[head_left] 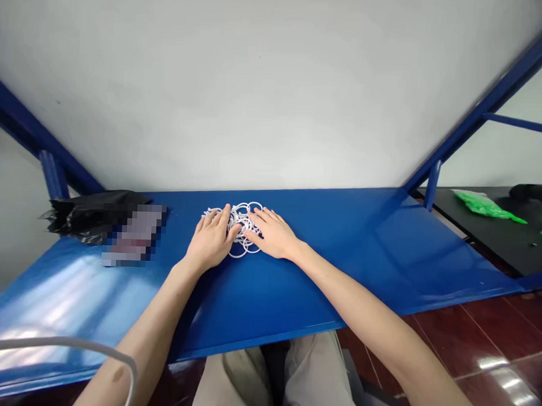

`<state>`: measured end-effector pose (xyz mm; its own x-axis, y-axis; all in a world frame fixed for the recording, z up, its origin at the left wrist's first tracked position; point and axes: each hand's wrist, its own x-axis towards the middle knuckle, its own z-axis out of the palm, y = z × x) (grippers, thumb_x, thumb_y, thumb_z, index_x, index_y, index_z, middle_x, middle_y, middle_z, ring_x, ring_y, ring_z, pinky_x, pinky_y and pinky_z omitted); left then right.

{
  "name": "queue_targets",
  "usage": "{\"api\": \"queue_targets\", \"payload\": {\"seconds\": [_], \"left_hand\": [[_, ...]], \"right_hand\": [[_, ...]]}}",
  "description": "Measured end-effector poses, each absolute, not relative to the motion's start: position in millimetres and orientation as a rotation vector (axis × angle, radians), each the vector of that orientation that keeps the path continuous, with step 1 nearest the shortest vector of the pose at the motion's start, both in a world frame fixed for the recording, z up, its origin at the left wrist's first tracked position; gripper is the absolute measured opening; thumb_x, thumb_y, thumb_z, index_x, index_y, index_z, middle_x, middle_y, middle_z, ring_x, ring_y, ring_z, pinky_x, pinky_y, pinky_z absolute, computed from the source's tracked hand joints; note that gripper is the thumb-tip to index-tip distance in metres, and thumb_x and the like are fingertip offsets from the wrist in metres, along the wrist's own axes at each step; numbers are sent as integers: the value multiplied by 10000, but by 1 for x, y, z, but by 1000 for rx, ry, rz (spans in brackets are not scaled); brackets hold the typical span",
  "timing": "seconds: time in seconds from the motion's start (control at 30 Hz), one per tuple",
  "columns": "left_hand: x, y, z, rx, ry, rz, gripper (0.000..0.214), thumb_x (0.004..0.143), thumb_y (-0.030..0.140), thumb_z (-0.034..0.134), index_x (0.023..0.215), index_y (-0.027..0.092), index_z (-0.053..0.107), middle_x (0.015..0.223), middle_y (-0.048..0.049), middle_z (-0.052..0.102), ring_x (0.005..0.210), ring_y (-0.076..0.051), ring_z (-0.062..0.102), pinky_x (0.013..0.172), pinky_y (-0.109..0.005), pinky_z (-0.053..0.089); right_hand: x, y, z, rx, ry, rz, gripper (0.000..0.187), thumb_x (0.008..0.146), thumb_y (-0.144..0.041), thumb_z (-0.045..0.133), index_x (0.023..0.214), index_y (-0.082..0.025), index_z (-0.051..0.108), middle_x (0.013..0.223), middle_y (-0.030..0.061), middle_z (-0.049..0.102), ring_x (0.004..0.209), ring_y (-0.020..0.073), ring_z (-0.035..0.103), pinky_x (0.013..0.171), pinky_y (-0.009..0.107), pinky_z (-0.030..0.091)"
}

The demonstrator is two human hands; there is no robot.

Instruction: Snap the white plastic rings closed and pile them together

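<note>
A loose heap of thin white rings [238,249], which look like looped plastic ties, lies on the blue table [267,309] in front of me. My left hand [210,241] rests flat over the heap's left side, fingers stretched out and pointing away from me. Over the right side lies my right hand [276,234], palm down with its fingers extended toward the upper left. Both thumbs point inward at the middle of the pile. Part of the heap is hidden under the hands.
A black plastic bag [84,217] and a blurred-out flat item [139,234] lie at the left. Blue frame bars [460,121] rise on both sides. A grey cable [70,342] crosses the lower left. On a black table [469,233] at right sits a bright green bag [486,206].
</note>
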<state>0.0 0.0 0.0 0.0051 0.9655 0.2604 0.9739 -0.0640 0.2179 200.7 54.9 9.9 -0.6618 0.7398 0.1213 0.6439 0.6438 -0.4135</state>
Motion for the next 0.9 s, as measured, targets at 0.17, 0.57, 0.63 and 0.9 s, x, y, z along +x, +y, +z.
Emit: {"api": "queue_targets", "payload": {"seconds": [0.17,0.57,0.63,0.9], "left_hand": [[7,1,1,-2286,-2004,-542,588,1053,462,294,1596,243,356,1630,-105,404,1512,-387,338,1212,-629,275],[-3,-1,0,-2039,-2138,-485,591,1029,534,285,1478,254,548,1614,-115,429,1533,-435,266,1208,-705,183],[-2,0,-2,-2031,-2123,-489,585,1025,493,302,1491,222,528,1607,-128,435,1533,-427,272,1214,-692,190],[-1,3,1,-2090,-2005,-645,532,962,230,342,1463,156,506,1482,-144,571,1412,-341,468,1228,-596,271]], "right_hand": [[208,55,9,-1168,-2582,414,766,1039,-653,214,1621,-165,312,1683,119,277,1580,362,168,1283,566,158],[223,42,14,-1005,-2633,565,880,964,-792,249,1605,-199,355,1682,113,257,1584,340,166,1285,585,159],[226,41,16,-983,-2623,579,860,967,-784,261,1592,-206,384,1675,107,283,1582,336,177,1283,586,168],[290,63,14,-1124,-2416,279,657,1045,-632,314,1417,-177,608,1499,144,566,1427,320,469,1183,571,373]]}}
